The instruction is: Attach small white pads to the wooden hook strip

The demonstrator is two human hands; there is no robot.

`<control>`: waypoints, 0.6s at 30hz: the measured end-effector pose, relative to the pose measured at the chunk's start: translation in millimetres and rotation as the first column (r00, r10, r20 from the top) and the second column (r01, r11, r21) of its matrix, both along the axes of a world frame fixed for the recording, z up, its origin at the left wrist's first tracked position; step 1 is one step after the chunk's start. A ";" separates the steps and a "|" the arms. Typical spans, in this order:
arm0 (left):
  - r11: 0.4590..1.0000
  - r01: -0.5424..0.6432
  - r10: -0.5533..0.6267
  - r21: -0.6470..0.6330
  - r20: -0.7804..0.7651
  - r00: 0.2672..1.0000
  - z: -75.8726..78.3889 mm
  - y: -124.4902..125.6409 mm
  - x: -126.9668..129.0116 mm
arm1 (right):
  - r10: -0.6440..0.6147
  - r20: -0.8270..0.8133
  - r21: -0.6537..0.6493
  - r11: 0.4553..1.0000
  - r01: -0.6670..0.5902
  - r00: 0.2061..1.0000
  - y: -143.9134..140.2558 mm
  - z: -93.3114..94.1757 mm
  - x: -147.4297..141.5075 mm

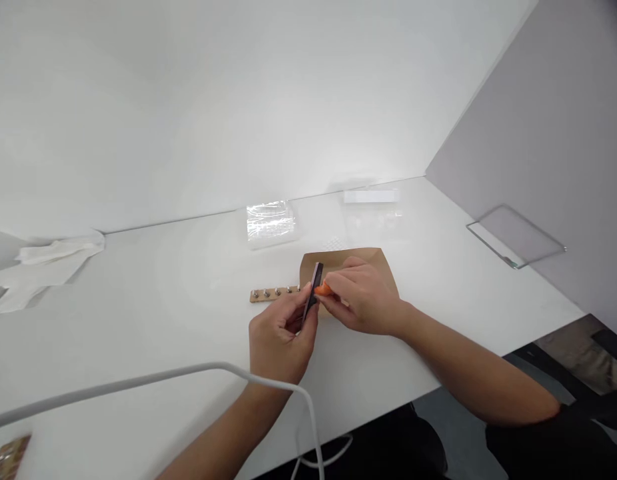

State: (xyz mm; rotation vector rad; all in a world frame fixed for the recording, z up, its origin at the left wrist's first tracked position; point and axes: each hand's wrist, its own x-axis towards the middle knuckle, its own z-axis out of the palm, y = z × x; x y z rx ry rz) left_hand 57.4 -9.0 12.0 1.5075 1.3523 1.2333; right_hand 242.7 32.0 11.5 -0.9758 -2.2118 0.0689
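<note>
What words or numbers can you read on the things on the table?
None can be read.
The brown envelope shows no print.
The dark flat piece held in the left hand, with the right hand touching it: nothing can be read on its narrow edge.
The wooden strip has only metal studs.
The white label strip and the clear plastic pack are too blurred to tell.

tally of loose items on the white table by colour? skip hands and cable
Brown: 3 - kraft paper envelope, wooden strip with metal studs, studded wooden piece at the near-left edge
Clear: 3 - plastic bag stack, white-labelled pouch, acrylic sheet
White: 1 - crumpled cloth
Total: 7
</note>
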 end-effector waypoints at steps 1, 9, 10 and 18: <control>1.000 0.004 -0.004 0.008 0.004 1.000 0.2 0.3 -0.1 | -0.042 -0.022 0.017 0.999 0.043 0.999 0.5 0.4 -0.5; 1.000 0.024 -0.024 0.016 -0.010 1.000 -1.3 0.0 -2.3 | 0.008 0.020 0.011 1.000 -0.008 1.000 -0.1 0.4 3.7; 0.999 0.030 -0.029 0.022 -0.011 1.000 -1.5 -0.1 -2.4 | -0.003 0.012 0.011 1.000 0.002 1.000 -0.6 0.4 4.3; 0.984 0.042 -0.012 0.172 -0.173 0.985 -4.2 1.0 -5.3 | -0.029 -0.246 -0.117 0.993 0.000 0.969 6.0 1.7 10.8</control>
